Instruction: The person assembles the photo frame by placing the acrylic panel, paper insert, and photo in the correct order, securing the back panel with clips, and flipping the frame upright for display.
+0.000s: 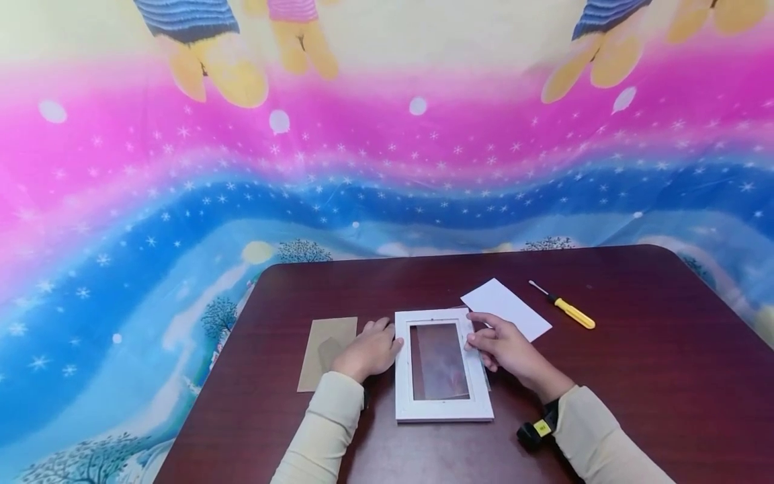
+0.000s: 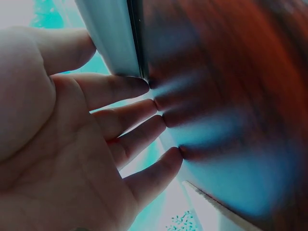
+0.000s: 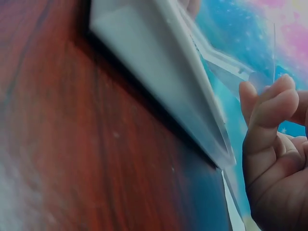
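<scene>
A white picture frame (image 1: 444, 411) lies on the table with its opening facing up. My left hand (image 1: 371, 349) is beside its left edge. In the left wrist view, the thumb is against the frame's side (image 2: 113, 38) and the spread fingertips (image 2: 168, 154) touch the tabletop. My right hand (image 1: 504, 346) is over the frame's right edge. In the right wrist view, that hand (image 3: 274, 159) pinches a corner of a thin clear sheet (image 3: 262, 53), which stands tilted above the frame (image 3: 159, 72). Most of the sheet is hard to make out.
A brown backing board (image 1: 311, 356) with a stand flap lies left of the frame, partly behind the left hand. A white card (image 1: 506, 308) is at the back right, beside a screwdriver (image 1: 573, 313) with a yellow handle. The dark table (image 1: 653, 376) meets a patterned cloth (image 1: 387, 154).
</scene>
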The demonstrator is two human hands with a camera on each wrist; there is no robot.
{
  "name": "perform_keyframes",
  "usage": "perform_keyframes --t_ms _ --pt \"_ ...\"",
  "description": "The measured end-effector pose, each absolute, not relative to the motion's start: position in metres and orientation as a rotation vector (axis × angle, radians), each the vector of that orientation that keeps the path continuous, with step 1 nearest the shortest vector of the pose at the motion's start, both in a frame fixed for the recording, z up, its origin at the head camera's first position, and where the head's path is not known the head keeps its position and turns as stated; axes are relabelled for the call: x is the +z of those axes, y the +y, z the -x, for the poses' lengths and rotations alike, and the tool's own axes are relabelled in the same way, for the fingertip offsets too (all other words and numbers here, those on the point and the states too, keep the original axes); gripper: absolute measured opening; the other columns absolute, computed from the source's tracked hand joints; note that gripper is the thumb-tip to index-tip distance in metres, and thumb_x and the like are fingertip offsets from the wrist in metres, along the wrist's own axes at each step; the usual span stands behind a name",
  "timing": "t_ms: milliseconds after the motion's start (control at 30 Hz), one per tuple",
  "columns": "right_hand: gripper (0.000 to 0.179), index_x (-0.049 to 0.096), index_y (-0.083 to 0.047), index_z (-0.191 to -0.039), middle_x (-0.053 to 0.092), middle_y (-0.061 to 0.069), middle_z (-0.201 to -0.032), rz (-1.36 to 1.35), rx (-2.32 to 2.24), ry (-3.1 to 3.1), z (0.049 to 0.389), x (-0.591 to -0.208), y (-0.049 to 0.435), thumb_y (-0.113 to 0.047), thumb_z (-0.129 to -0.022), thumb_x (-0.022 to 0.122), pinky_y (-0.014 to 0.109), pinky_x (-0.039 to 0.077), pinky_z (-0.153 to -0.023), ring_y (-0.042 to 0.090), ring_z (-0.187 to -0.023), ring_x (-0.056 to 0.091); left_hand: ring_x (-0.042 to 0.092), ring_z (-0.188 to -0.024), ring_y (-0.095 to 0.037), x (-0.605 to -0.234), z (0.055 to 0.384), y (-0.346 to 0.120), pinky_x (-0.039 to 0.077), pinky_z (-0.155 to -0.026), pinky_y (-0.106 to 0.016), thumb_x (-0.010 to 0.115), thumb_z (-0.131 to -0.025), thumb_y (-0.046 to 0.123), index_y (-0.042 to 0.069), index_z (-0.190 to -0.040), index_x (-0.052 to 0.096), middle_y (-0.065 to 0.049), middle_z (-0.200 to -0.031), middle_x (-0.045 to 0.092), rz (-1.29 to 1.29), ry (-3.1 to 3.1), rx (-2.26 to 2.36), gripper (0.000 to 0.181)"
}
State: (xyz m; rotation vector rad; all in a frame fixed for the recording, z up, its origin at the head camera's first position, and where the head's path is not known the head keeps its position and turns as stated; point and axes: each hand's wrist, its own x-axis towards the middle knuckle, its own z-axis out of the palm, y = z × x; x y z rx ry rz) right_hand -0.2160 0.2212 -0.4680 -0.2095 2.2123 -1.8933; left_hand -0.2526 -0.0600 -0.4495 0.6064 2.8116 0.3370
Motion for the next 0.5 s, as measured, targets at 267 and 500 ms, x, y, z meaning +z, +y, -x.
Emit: perform_keyframes --t_ms 267,500 --pt "0.059 0.033 -0.002 -0.147 0.066 0.021 -0.094 0.184 -1.920 2.150 0.2147 -0.4708 0.2158 -0.016 -0.097 0.062 0.028 0.047 -0.047 0.016 -0.053 0.050 0.029 -0.140 -0.032 -0.4498 0.2517 -0.0596 0.031 -0.110 -0.043 0.039 -0.105 0.036 0.000 -0.144 0.045 -0.015 -0.153 0.034 -0.614 2.811 0.346 0.053" --pt "0.062 0.030 -0.001 -0.147 0.066 0.024 -0.095 0.192 -1.932 2.137 0.2129 -0.4712 0.2118 -0.013 -0.096 0.063 0.028 0.048 -0.048 0.014 -0.053 0.051 0.030 -0.139 -0.033 -0.4497 0.2516 -0.0593 0.032 -0.110 -0.043 0.039 -0.105 0.036 0.000 -0.143 0.045 -0.016 -0.152 0.034 -0.620 2.823 0.342 0.053"
